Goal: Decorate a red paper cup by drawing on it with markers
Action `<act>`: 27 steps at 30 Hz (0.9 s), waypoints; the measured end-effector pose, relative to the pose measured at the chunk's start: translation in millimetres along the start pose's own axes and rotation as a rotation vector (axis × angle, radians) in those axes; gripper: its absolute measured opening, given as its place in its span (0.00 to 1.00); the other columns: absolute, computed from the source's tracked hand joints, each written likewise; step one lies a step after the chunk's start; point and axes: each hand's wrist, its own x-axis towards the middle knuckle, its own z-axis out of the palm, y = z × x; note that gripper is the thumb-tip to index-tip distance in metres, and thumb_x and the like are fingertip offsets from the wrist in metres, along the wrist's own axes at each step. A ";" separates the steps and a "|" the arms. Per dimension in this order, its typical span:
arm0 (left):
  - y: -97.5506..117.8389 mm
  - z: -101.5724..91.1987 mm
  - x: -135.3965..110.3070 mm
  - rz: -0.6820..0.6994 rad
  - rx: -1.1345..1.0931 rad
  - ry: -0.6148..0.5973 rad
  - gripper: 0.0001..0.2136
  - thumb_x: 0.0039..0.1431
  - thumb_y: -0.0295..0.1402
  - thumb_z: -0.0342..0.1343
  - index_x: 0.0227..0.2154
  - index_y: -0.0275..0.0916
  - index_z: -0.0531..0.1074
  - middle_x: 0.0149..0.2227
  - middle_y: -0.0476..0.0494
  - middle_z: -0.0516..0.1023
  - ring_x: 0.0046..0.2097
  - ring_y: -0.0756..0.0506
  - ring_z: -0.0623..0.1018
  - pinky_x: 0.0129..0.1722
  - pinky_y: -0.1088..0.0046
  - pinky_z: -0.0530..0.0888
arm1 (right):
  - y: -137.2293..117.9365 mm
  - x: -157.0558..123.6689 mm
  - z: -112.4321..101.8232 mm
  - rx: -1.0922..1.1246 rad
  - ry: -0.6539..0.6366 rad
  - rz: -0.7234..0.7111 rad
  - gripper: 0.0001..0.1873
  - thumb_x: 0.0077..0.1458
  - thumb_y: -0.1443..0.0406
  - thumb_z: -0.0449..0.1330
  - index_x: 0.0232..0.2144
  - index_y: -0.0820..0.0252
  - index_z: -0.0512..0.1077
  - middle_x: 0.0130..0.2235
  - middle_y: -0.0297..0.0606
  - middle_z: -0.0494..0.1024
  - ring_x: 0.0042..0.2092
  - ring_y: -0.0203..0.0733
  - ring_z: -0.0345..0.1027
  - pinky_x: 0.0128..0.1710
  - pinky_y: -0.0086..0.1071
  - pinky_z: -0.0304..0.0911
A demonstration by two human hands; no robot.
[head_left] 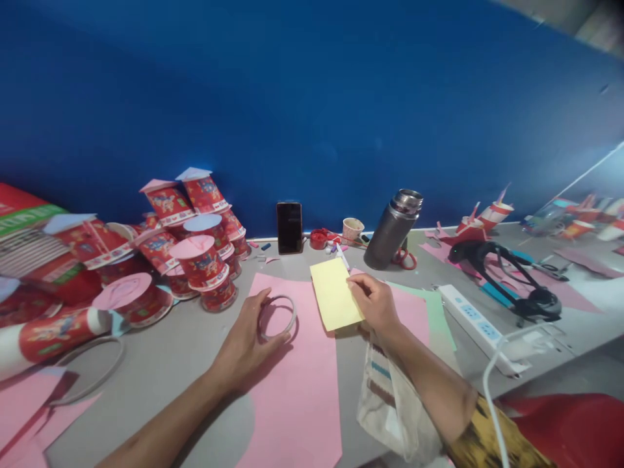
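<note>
the tape ring (277,318) lies flat on the pink sheet (297,383) near the middle of the table (185,351). the left hand (246,348) rests beside it, fingers spread and curled round its near rim, touching rather than lifting. the right hand (375,302) is pinched shut on a pen (342,257) whose tip sits at the yellow paper (334,292) — the paper's right edge is hidden under that hand. along the far edge stand a dark phone (289,227) and a steel flask (394,229). red paper cups (199,257) crowd the left edge, partly cut off; their print is too blurred to read.
</note>
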 end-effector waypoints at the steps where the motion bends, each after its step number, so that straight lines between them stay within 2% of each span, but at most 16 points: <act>1: -0.1 -0.2 0.0 -0.005 -0.005 0.004 0.38 0.61 0.47 0.63 0.70 0.39 0.60 0.66 0.29 0.72 0.66 0.29 0.76 0.66 0.46 0.75 | 1.2 2.0 -1.5 0.001 0.007 0.006 0.13 0.62 0.57 0.59 0.37 0.56 0.81 0.38 0.40 0.86 0.38 0.48 0.77 0.37 0.35 0.69; 7: 0.1 0.6 0.4 -0.018 -0.021 0.042 0.36 0.58 0.48 0.64 0.67 0.39 0.67 0.64 0.29 0.76 0.64 0.28 0.79 0.63 0.45 0.79 | 2.9 9.4 -3.0 -0.004 -0.070 0.019 0.10 0.58 0.60 0.61 0.32 0.54 0.82 0.33 0.37 0.85 0.34 0.47 0.76 0.35 0.35 0.67; 11: 0.4 0.5 0.4 -0.015 0.003 0.037 0.36 0.58 0.47 0.65 0.67 0.40 0.68 0.65 0.30 0.76 0.64 0.28 0.79 0.61 0.46 0.80 | -3.7 5.9 4.4 0.029 -0.135 0.021 0.07 0.53 0.62 0.63 0.29 0.53 0.82 0.29 0.35 0.84 0.32 0.46 0.75 0.35 0.35 0.67; 14: -1.2 0.6 0.6 0.017 0.030 0.041 0.34 0.58 0.44 0.65 0.67 0.41 0.67 0.64 0.31 0.76 0.64 0.28 0.80 0.61 0.46 0.81 | -7.3 4.8 5.6 0.093 -0.129 0.037 0.06 0.50 0.60 0.65 0.28 0.53 0.82 0.28 0.35 0.83 0.32 0.46 0.74 0.35 0.36 0.67; 18: -1.6 0.7 1.0 0.042 0.057 0.051 0.35 0.57 0.44 0.65 0.66 0.41 0.68 0.63 0.31 0.77 0.62 0.28 0.81 0.60 0.46 0.81 | -3.5 14.2 -9.0 0.227 -0.022 0.117 0.14 0.54 0.53 0.64 0.33 0.56 0.82 0.33 0.40 0.84 0.33 0.47 0.75 0.31 0.36 0.68; 21: 1.3 -0.8 1.5 0.026 0.077 0.028 0.36 0.57 0.46 0.65 0.67 0.39 0.67 0.63 0.29 0.76 0.62 0.28 0.80 0.59 0.45 0.81 | 5.5 28.3 -26.5 0.299 0.101 0.179 0.21 0.57 0.47 0.61 0.39 0.57 0.80 0.36 0.45 0.84 0.36 0.51 0.78 0.33 0.39 0.72; 24: 4.2 -2.3 2.5 0.020 0.080 0.002 0.36 0.59 0.47 0.64 0.67 0.37 0.66 0.63 0.28 0.75 0.61 0.28 0.80 0.59 0.45 0.80 | 15.6 41.2 -39.0 0.313 0.210 0.217 0.22 0.58 0.45 0.59 0.40 0.55 0.79 0.39 0.47 0.83 0.41 0.53 0.79 0.37 0.41 0.74; 27: 5.1 -2.7 2.8 0.019 0.083 0.008 0.35 0.59 0.46 0.65 0.66 0.38 0.67 0.62 0.29 0.76 0.61 0.29 0.80 0.59 0.46 0.81 | 23.7 48.4 -43.3 0.265 0.280 0.256 0.21 0.55 0.46 0.61 0.37 0.55 0.79 0.36 0.45 0.82 0.39 0.52 0.78 0.35 0.40 0.72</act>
